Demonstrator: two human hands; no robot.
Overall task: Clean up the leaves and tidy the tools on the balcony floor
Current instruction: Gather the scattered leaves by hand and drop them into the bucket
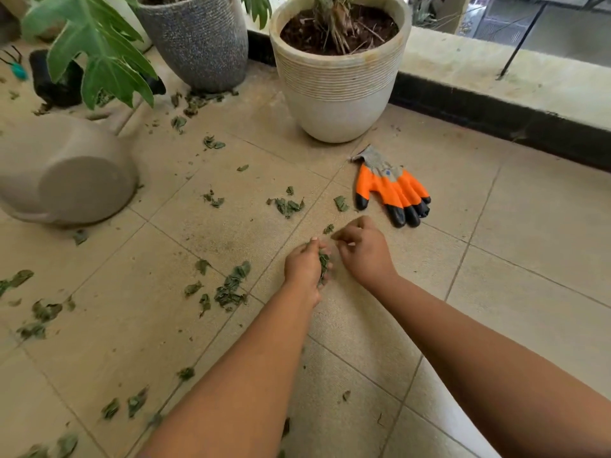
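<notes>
Several dry green leaves lie scattered over the beige floor tiles, mostly left of centre. My left hand is cupped around a small bunch of gathered leaves. My right hand hovers just to its right, fingertips pinched together close to a small leaf; I cannot tell whether they hold anything. An orange and grey garden glove with black claw tips lies flat on the floor beyond my right hand. A teal-handled hand tool lies at the far left edge.
A cream ribbed pot with a plant stands at the back centre, a grey speckled pot to its left. A beige pot lies tipped on its side at left. A black kerb borders the floor at right.
</notes>
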